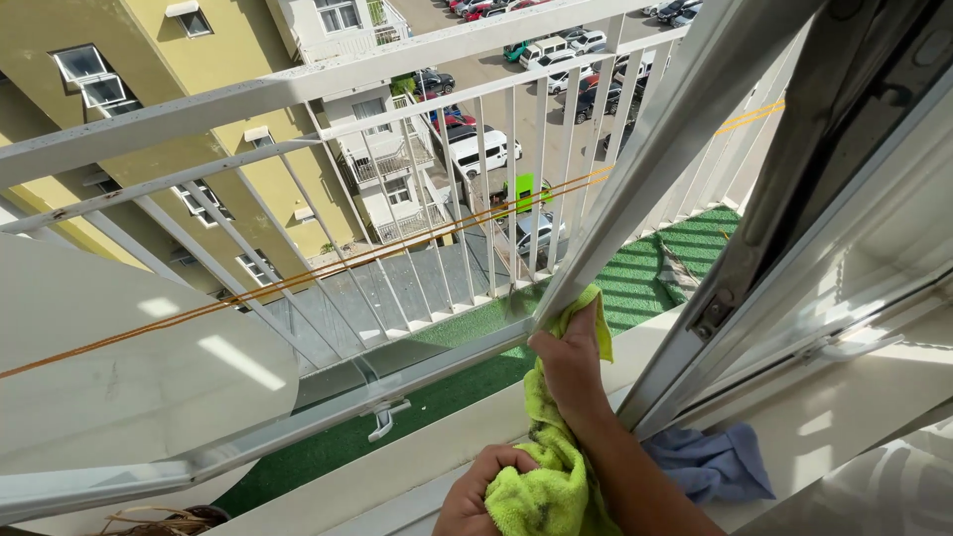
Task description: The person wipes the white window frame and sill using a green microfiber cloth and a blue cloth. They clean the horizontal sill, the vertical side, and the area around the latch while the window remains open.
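Outdoors, both hands' grip clenches a lime cloth (556,476), right hand (571,362) pressing it against the window frame (635,189), left hand (476,491) below.

I observe an open window frame (635,189), white balcony railing (328,89), green artificial turf (685,248), sunlit yellow building (149,60) and parking lot (556,79) below.

No packages, labels or screens

Nothing of that kind showed anywhere in view, and any signs down at street level were too small to tell.

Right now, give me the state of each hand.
Left hand: closed on the yellow-green cloth.
Right hand: presses the same cloth against the window frame.
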